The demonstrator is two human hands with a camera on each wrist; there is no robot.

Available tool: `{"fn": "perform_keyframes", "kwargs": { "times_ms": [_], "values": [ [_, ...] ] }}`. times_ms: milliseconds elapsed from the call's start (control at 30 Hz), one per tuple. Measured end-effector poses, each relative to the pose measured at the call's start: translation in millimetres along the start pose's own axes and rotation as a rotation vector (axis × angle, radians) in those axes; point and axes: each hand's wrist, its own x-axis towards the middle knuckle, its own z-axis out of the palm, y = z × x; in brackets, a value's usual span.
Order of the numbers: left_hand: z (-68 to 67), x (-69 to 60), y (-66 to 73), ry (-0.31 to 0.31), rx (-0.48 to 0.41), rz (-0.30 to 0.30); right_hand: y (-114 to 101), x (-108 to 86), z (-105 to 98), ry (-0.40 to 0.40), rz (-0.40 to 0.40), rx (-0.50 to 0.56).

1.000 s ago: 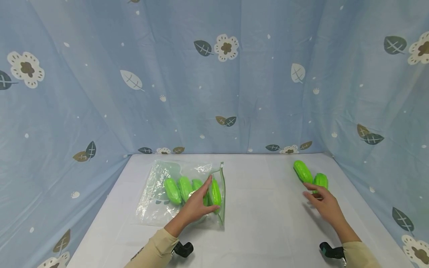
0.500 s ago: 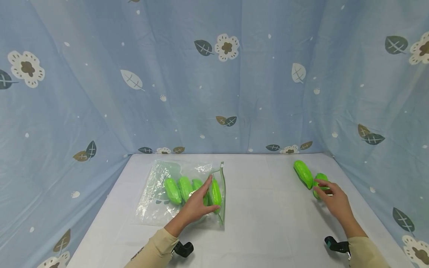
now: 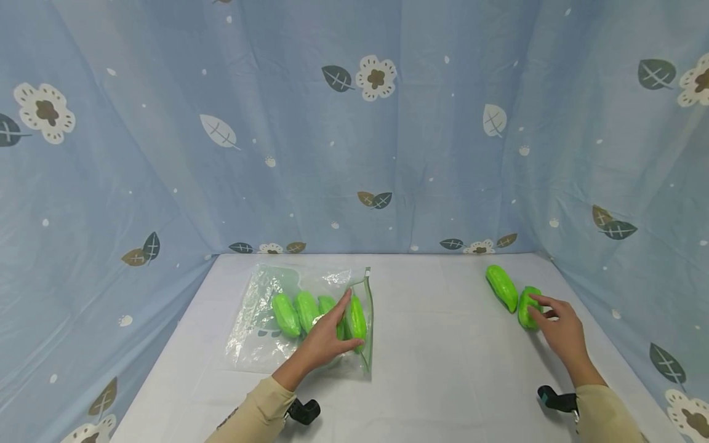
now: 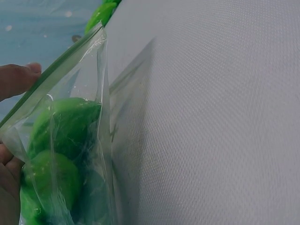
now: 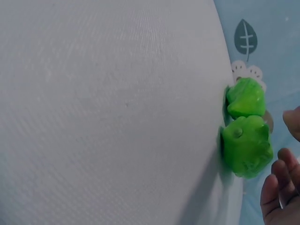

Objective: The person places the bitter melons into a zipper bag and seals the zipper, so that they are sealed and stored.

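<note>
Several bright green, gourd-like pieces lie inside a clear zip bag (image 3: 244, 351) at the left of the table. One green piece (image 3: 357, 317) sits by the bag's mouth. My left hand (image 3: 323, 338) lies over the bag, index finger and thumb spread at the mouth's two sides. The left wrist view shows the bag's green zip strip (image 4: 58, 63) standing up beside a fingertip. On the right, a ribbed green gourd-like piece (image 3: 528, 306) lies against a second one (image 3: 501, 288). My right hand (image 3: 560, 332) hovers beside the nearer piece, its loosely bent fingers apart from it in the right wrist view.
A white cloth-covered table (image 3: 432, 357) stretches between bag and loose pieces. Blue patterned curtain (image 3: 443, 154) hangs behind and along both sides. Black wrist devices (image 3: 304, 411) sit below each hand.
My right hand has moved right and slightly down from between the two loose green pieces to the nearer one's right side. The left hand and bag have stayed put.
</note>
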Motion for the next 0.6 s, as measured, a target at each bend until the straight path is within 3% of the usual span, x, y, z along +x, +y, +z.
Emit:
{"fn": "perform_keyframes", "kwargs": {
  "times_ms": [300, 600],
  "values": [
    [-0.7, 0.3, 1.2, -0.004, 0.003, -0.008, 3.7, 3.2, 2.0, -0.011, 0.033, 0.014],
    [-0.7, 0.2, 1.0, -0.001, 0.005, -0.004, 11.9, 6.9, 2.6, -0.122, 0.092, 0.007]
  ]
}}
